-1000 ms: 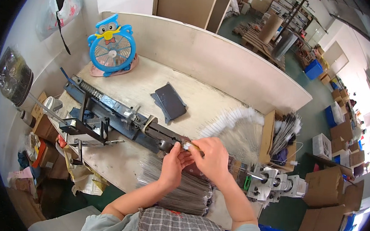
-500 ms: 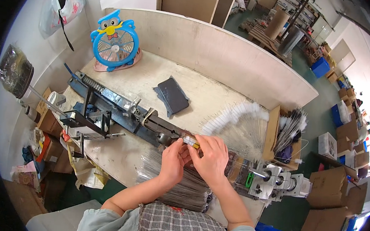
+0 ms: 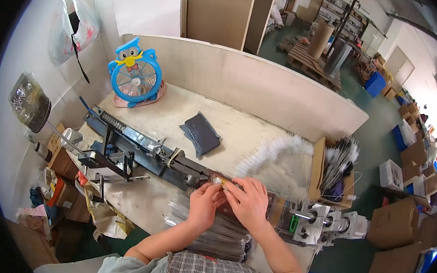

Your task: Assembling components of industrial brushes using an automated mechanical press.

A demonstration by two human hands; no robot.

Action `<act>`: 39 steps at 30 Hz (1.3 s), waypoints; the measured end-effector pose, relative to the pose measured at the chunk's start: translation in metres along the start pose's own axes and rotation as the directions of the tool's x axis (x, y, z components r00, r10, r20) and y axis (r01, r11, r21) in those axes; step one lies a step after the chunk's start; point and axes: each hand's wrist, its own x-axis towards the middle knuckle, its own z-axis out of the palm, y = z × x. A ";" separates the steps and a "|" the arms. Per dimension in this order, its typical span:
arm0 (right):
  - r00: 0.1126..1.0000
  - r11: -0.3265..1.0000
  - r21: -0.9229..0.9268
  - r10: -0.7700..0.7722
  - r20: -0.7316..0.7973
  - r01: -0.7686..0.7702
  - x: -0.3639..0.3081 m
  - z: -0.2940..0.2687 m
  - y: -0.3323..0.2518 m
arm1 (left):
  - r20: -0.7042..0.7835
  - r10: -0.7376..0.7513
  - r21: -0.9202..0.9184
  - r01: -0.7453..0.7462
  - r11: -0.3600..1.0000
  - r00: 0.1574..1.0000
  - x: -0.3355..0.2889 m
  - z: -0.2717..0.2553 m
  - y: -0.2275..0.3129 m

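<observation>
My left hand [image 3: 203,205] and my right hand [image 3: 249,202] meet fingertip to fingertip over the long dark metal rail of a bench machine [image 3: 183,162]. A small yellow-and-white piece [image 3: 219,180] pokes out at the fingertips of my right hand, which is closed on it. The fingers of my left hand are pinched together right beside it; whatever they hold is hidden. Below my wrists lies a thick bundle of thin metal wires [image 3: 217,234]. White-tipped thin wire brushes [image 3: 270,158] fan out on the table beyond my right hand.
A blue cartoon-shaped fan [image 3: 137,81] stands at the back left, and a dark flat pad [image 3: 201,135] lies mid-table. A metal clamp unit [image 3: 326,224] ends the rail at right, near a cardboard box [image 3: 318,166] of brushes. A low partition [image 3: 242,80] borders the far edge.
The whole view has tilted, so the bench sits lower in the picture. My fingertips have come closer together, and less of the yellow-and-white piece shows.
</observation>
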 end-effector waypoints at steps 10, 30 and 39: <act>0.997 0.998 0.061 -0.012 0.070 0.008 0.013 0.002 -0.008 | 0.025 0.037 -0.025 -0.036 0.999 0.999 0.006 -0.007 -0.002; 0.998 0.989 0.148 0.016 0.066 -0.025 0.016 -0.001 -0.004 | 0.024 0.021 -0.043 -0.019 0.999 0.999 0.008 -0.010 -0.007; 1.000 0.998 0.062 0.025 -0.016 -0.024 0.015 0.009 -0.013 | 0.048 -0.010 -0.136 0.017 0.991 0.999 0.007 -0.013 -0.007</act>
